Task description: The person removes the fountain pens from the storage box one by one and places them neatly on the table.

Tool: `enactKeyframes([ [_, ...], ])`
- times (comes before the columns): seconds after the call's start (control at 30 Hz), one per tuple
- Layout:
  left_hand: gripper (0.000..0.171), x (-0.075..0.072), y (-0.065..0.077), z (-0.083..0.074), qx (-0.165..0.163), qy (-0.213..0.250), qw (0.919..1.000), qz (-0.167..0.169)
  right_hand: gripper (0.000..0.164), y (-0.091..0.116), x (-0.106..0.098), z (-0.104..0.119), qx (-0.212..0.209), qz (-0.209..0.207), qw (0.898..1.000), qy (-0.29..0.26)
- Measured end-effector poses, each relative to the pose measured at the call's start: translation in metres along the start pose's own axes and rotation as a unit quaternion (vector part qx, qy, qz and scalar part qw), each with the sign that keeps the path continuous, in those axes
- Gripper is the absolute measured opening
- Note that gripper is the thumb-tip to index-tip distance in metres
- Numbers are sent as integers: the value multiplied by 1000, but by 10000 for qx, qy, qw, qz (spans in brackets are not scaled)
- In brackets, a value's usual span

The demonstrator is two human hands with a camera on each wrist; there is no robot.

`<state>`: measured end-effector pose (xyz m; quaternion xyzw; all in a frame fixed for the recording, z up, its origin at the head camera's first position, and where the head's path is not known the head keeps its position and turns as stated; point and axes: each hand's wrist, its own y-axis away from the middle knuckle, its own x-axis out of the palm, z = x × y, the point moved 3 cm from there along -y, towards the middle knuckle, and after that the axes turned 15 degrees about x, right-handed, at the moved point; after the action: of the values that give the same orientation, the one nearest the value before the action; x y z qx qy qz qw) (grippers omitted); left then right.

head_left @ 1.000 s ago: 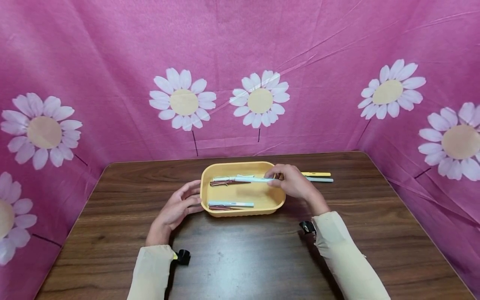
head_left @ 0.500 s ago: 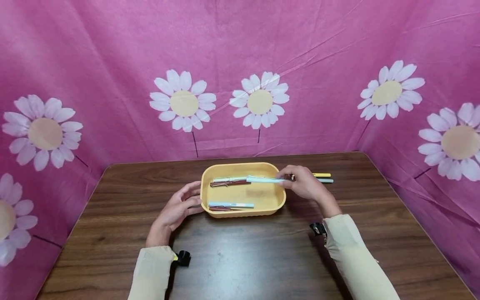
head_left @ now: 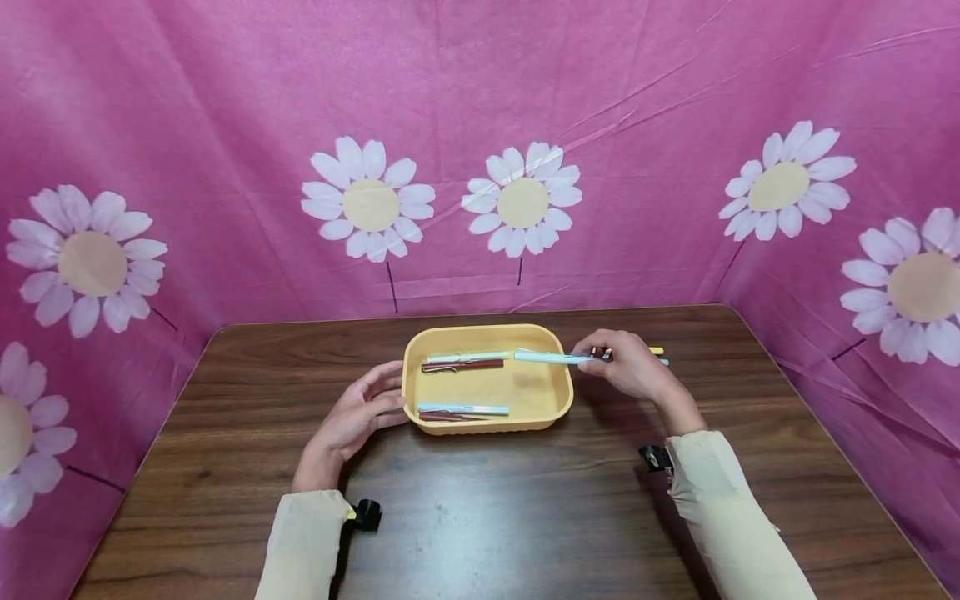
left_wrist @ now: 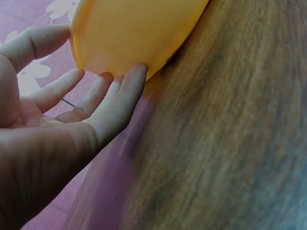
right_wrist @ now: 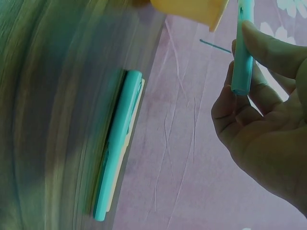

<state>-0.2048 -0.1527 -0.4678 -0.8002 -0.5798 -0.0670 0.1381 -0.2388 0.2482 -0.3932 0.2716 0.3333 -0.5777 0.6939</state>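
A yellow tray [head_left: 491, 427] stands near the back of the table. My left hand [head_left: 356, 421] touches its left end; in the left wrist view the fingers [left_wrist: 129, 88] lie nearly straight against the tray's outer wall [left_wrist: 134, 33]. Between thumb and fingers, my right hand [head_left: 630, 368] pinches a light blue pen [head_left: 551, 357] by one end. The pen's other end reaches over the tray's right part. Inside the tray, a pale pen [head_left: 468, 357] lies beside a dark red pen [head_left: 480, 364]. Along the near wall are another light blue pen [head_left: 465, 409] and another dark red one [head_left: 438, 417].
Right of the tray, a yellow pen [head_left: 657, 350] and a blue pen [right_wrist: 117, 148] lie side by side on the wooden table [head_left: 465, 517], partly behind my right hand. A pink flowered cloth [head_left: 600, 92] hangs behind and at both sides.
My right hand has moved right with the light blue pen, from above the tray's inside to beyond its right rim. My left hand stays at the tray's left end.
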Motion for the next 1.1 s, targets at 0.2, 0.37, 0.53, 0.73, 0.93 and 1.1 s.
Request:
enactKeyframes([
  [0.2, 66, -1, 0, 0, -18, -25, 10000, -13, 13, 1, -3, -7, -26, -38, 10000, 1],
  [0.37, 66, -1, 0, 1, -19, -24, 10000, 10, 12, 1, -3, -15, 17, -15, 10000, -89],
  [0.53, 67, 0, 0, 1, -5, 15, 10000, 22, 14, 2, -4, -21, 83, 35, 9999, -88],
  [0.73, 67, 0, 0, 0, -19, 34, 10000, 23, 15, 3, -9, -24, 76, 89, 9999, -93],
  [0.93, 67, 0, 0, -1, -26, 20, 10000, 19, 15, 3, -11, -30, 84, 99, 9996, -235],
  [1.1, 66, 1, 0, -2, -22, 27, 10000, 16, 14, 3, -12, -36, 136, 120, 9995, -273],
])
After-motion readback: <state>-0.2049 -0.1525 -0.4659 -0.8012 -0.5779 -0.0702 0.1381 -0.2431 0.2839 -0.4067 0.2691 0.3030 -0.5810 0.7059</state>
